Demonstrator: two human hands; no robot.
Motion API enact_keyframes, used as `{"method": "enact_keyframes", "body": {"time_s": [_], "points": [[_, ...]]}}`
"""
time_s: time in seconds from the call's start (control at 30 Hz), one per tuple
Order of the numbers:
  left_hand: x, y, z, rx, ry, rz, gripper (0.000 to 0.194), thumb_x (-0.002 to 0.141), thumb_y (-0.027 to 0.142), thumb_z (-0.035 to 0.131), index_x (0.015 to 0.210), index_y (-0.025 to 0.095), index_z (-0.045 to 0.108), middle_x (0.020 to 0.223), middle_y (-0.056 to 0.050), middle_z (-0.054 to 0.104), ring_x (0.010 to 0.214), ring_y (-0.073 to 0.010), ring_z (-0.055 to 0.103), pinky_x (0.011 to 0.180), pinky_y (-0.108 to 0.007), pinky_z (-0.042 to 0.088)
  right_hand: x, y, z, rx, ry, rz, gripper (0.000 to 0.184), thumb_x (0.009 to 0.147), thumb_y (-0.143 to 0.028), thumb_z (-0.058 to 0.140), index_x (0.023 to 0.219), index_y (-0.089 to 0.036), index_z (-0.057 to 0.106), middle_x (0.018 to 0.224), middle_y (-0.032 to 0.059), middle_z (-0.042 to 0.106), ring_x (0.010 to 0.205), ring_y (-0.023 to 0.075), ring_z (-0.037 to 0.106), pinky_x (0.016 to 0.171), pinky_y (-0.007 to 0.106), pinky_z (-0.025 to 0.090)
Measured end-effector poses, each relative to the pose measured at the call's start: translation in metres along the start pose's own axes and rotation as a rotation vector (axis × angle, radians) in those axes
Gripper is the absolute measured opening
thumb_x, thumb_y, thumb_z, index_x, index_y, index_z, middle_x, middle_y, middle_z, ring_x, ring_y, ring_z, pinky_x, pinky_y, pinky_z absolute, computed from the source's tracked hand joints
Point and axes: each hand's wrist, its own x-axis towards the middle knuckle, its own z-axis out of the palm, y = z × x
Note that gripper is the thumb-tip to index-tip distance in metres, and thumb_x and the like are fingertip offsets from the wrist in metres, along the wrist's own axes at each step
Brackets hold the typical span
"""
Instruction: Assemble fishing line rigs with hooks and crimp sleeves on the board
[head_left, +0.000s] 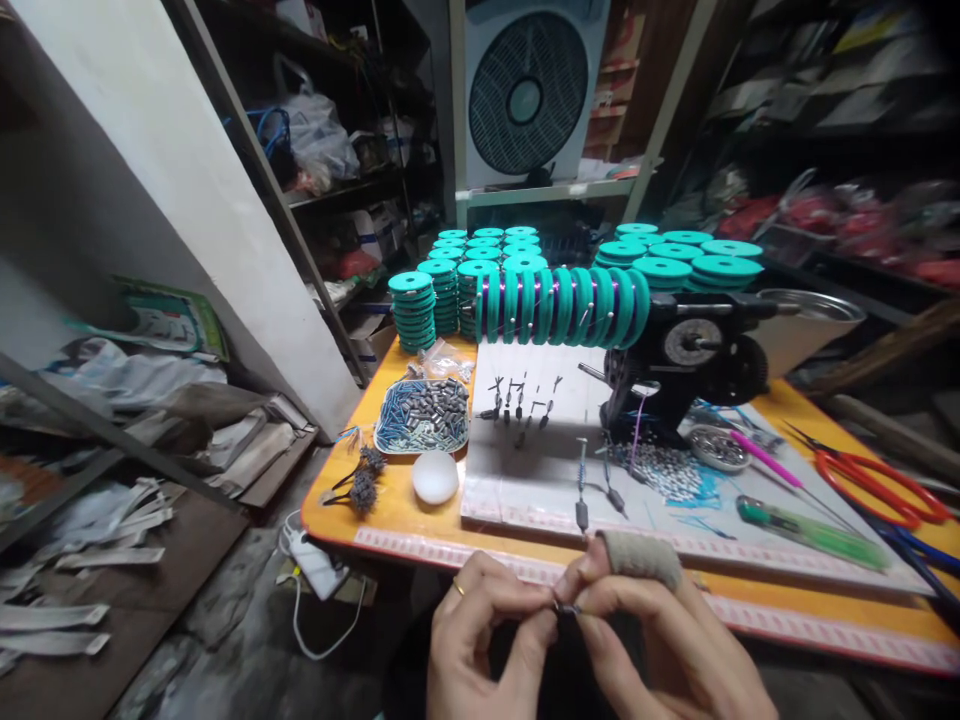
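My left hand (487, 630) and my right hand (660, 630) meet just below the front edge of the orange table (390, 520). Both pinch a tiny dark piece (566, 607) between thumb and fingertips. A ring sits on a left finger, and a tan cloth sleeve (639, 556) covers my right forefinger. On the white foam board (525, 470) in front stand several small dark sinkers on pins (521, 400). Behind it a row of teal spools (559, 305) rides on a black winding machine (690, 360).
Stacks of teal spools (450, 285) fill the table's back. A tray of grey sinkers (424, 415), a white egg-shaped lump (435, 477), red scissors (877, 480), a green screwdriver (810, 530) and loose metal bits (667, 475) lie about. A box fan (529, 90) stands behind. Shelves crowd both sides.
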Motion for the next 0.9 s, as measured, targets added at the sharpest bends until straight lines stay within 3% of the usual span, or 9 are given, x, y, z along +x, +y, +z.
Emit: {"method": "enact_keyframes", "body": {"time_s": [0.5,0.6,0.77,0.9], "points": [[-0.004,0.005,-0.004,-0.007,-0.032,-0.007,0.007,0.086,0.022,0.07,0.082,0.025,0.074,0.072,0.001,0.059,0.068,-0.013,0.06,0.061,-0.022,0.045,-0.006,-0.002,0.0,0.027,0.003,0.049,0.014,0.091,-0.011,0.06,0.098,-0.023,0.057,0.096,0.0019,0.062,0.093,0.0112,0.064,0.081,0.015,0.054],[-0.005,0.01,-0.002,-0.03,-0.018,-0.042,0.008,0.088,0.026,0.069,0.082,0.025,0.073,0.074,0.001,0.057,0.065,-0.0104,0.057,0.06,-0.019,0.045,-0.005,-0.002,-0.001,-0.005,-0.055,-0.012,0.016,0.091,-0.009,0.058,0.101,-0.021,0.057,0.1,0.0033,0.06,0.094,0.0109,0.063,0.085,0.015,0.053],[-0.005,0.02,0.01,-0.134,-0.007,-0.059,0.019,0.087,0.045,0.068,0.099,0.031,0.071,0.09,-0.001,0.055,0.081,-0.0139,0.056,0.071,-0.021,0.046,-0.001,-0.001,-0.002,-0.039,-0.189,-0.173,0.024,0.094,-0.005,0.052,0.115,-0.015,0.056,0.111,0.0089,0.055,0.108,0.0148,0.057,0.095,0.02,0.049],[-0.004,0.02,0.009,-0.131,-0.086,0.022,0.029,0.077,0.052,0.076,0.077,0.025,0.068,0.077,0.001,0.045,0.071,-0.0135,0.046,0.064,-0.023,0.038,0.006,0.004,-0.008,-0.015,-0.086,-0.172,0.025,0.09,0.0,0.051,0.108,-0.016,0.054,0.122,0.011,0.045,0.12,0.0166,0.048,0.102,0.022,0.043]]}}
